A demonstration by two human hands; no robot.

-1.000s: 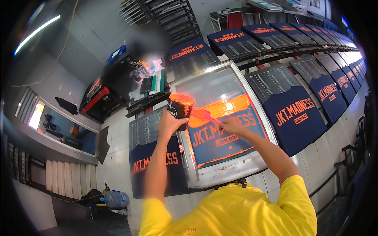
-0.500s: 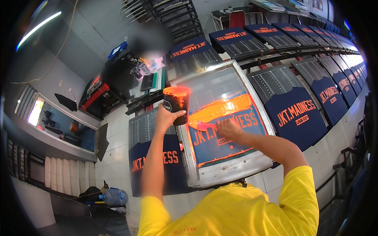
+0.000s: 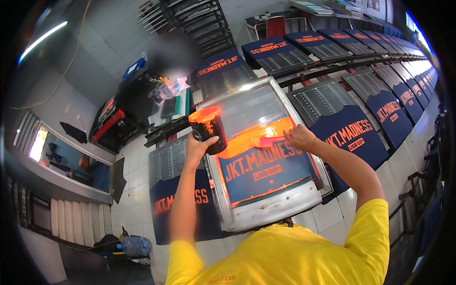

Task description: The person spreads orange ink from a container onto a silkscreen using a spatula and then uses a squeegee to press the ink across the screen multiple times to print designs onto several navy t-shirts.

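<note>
My left hand [image 3: 198,148] grips a black tub of orange ink [image 3: 208,129], held upright over the left edge of a metal-framed printing screen [image 3: 273,205]. My right hand [image 3: 299,137] holds a small spatula [image 3: 271,140] smeared with orange, its blade lying in the band of orange ink [image 3: 259,137] across the screen's mesh. Orange lettering shows through the mesh over a dark blue shirt beneath. Both forearms reach up from my yellow shirt at the bottom.
Dark blue shirts with orange lettering lie on pallets in a long row: one to the left [image 3: 180,199], one to the right [image 3: 356,135], more curving away [image 3: 403,102]. A dark cluttered workbench [image 3: 142,104] stands at upper left; a water jug [image 3: 135,246] sits on the tiled floor.
The tub has shifted slightly left and down, off the ink band toward the frame's left edge. My right hand has slid the spatula to the right along the ink band.
</note>
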